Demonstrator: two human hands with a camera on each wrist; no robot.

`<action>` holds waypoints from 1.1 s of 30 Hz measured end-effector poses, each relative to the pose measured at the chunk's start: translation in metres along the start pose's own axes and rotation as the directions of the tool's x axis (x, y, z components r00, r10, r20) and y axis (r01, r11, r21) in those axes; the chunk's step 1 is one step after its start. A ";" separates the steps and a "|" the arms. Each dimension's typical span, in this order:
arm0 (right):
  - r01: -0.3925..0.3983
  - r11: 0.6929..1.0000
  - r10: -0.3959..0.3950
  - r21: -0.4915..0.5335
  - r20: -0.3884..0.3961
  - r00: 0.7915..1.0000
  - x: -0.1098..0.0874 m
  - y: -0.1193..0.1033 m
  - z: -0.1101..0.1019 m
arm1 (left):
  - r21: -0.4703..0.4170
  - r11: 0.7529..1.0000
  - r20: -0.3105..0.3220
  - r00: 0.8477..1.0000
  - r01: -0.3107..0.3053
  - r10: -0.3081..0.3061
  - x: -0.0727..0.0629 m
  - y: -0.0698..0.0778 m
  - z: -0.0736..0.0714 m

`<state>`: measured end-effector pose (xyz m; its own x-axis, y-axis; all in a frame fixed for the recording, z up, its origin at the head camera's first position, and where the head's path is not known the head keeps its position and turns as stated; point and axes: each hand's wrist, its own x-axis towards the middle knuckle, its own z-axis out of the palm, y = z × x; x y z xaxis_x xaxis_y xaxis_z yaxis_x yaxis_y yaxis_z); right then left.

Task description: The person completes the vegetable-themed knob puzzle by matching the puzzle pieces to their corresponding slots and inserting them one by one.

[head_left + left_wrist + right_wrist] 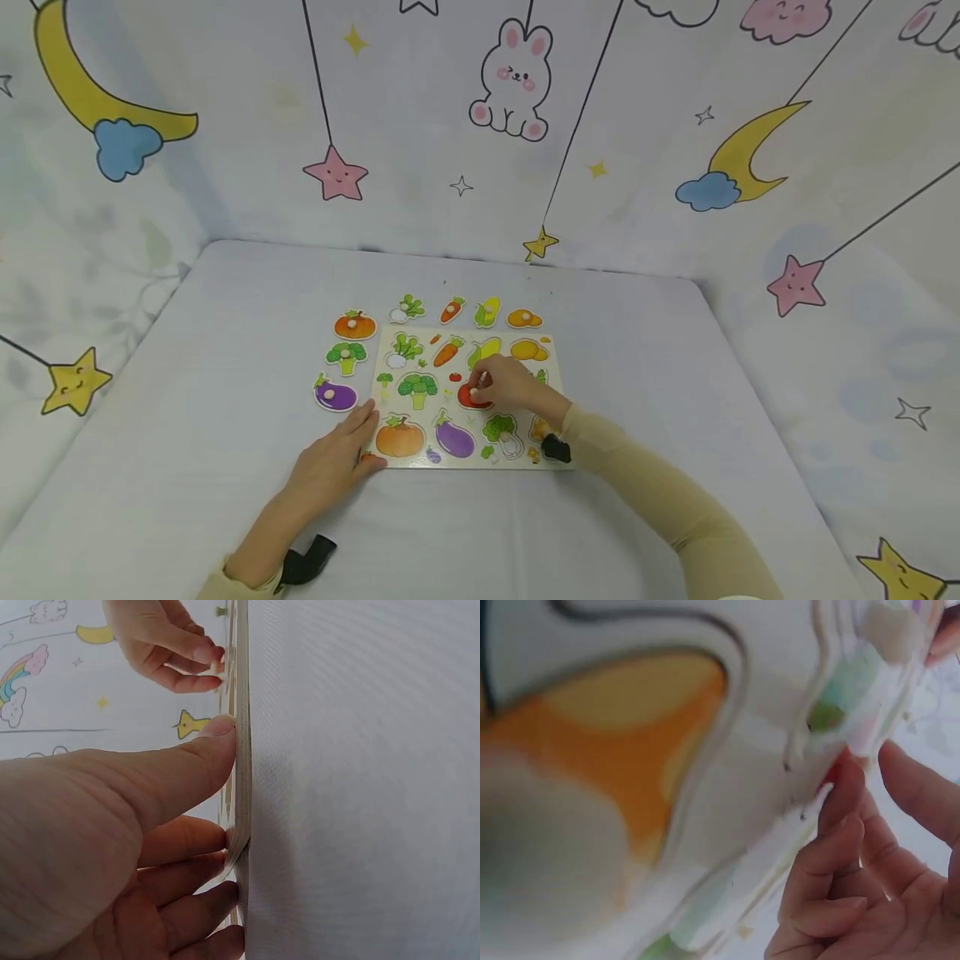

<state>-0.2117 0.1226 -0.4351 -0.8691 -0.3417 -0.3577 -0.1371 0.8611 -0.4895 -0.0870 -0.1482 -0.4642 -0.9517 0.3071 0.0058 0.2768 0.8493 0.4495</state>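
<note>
Pinching with right hand (512,385) a glossy red, partly hidden tomato piece (466,398) at centre of the picture board (461,464); touching the board's edge at eight o'clock with straight-fingered left hand (330,465).

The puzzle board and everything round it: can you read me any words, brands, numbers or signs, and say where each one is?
None: no readable text shows.
Board and loose pieces: only pictures can be made out.
Backdrop: drawings only.
Black wrist gear: too small to tell.
</note>
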 end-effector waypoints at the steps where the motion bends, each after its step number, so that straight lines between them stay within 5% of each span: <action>1: -0.001 1.000 0.001 0.010 0.003 1.000 0.001 0.002 -0.005 | -0.001 1.000 -0.002 1.000 -0.001 0.001 0.000 0.000 0.000; 5: 0.003 0.998 0.002 0.057 -0.084 0.996 0.012 0.020 -0.034 | -0.007 1.000 -0.006 1.000 -0.009 0.009 0.000 -0.001 -0.001; 10: -0.078 0.994 0.094 0.076 -0.248 0.964 0.036 0.052 -0.066 | -0.012 1.000 -0.002 1.000 -0.009 0.009 0.000 -0.002 0.000; 19: -0.204 0.973 0.219 0.110 -0.147 0.965 0.064 0.078 -0.080 | -0.021 1.000 0.005 1.000 0.009 -0.009 -0.001 -0.003 0.003; 27: -0.161 0.986 0.168 0.052 -0.196 0.966 0.078 0.087 -0.075 | -0.012 1.000 0.000 1.000 0.012 -0.012 -0.002 -0.001 0.002; 33: -0.133 0.986 0.152 0.096 -0.232 0.961 0.069 0.081 -0.078 | -0.007 1.000 -0.001 1.000 0.005 -0.005 -0.002 -0.002 0.001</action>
<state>-0.3200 0.1980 -0.4370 -0.9662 -0.1100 -0.2332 0.0258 0.8587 -0.5119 -0.0860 -0.1500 -0.4659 -0.9532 0.3024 0.0049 0.2713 0.8477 0.4558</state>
